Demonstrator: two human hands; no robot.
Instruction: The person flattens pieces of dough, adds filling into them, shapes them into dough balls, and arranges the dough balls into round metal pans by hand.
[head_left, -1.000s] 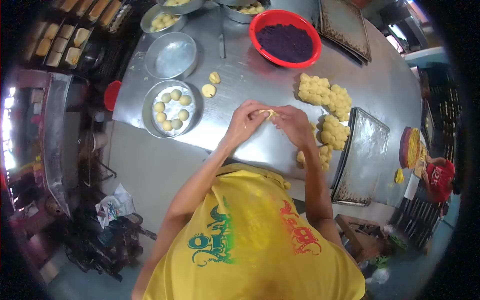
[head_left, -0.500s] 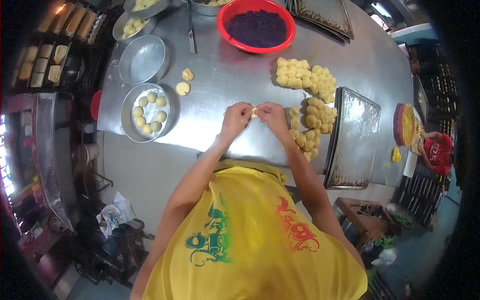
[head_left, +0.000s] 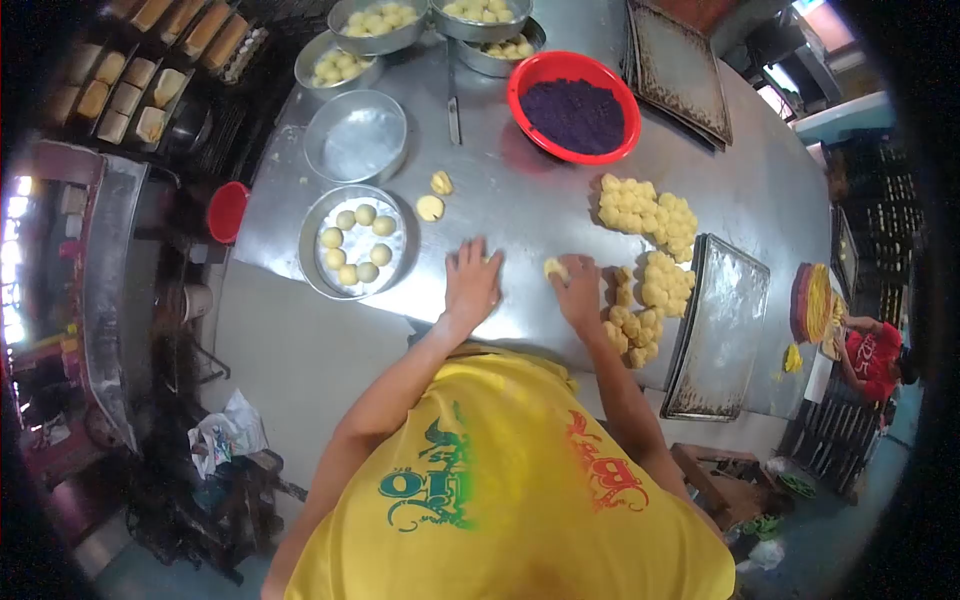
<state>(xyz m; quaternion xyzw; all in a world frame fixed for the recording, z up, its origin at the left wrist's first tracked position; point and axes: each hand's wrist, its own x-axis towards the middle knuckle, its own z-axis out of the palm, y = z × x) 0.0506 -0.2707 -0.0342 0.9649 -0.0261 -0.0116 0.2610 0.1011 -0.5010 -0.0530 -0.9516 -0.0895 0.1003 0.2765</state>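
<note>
My left hand [head_left: 472,285] lies palm down on the metal table, fingers spread; whether anything is under its palm I cannot tell. My right hand [head_left: 577,292] has its fingers round a small pale piece of dough [head_left: 554,267] at the table surface. Just right of that hand are yellow dough balls [head_left: 630,325] in clusters. Two loose dough pieces, one flat [head_left: 429,208] and one lumpy [head_left: 441,182], rest beyond my left hand. To the left stands a round pan [head_left: 310,262] with several smooth balls set in a ring.
A red basin [head_left: 632,125] of dark purple filling stands at the back, with a long-bladed tool [head_left: 454,118] left of it. Round pans, one bare [head_left: 356,135], line the far left. Baking trays [head_left: 716,330] lie at right. A person in red [head_left: 873,358] works at the far right.
My hands, earlier pinching a piece of dough together, have come apart. The left now lies spread on the table; the right holds dough. The whole view has shifted, showing more of the table's back.
</note>
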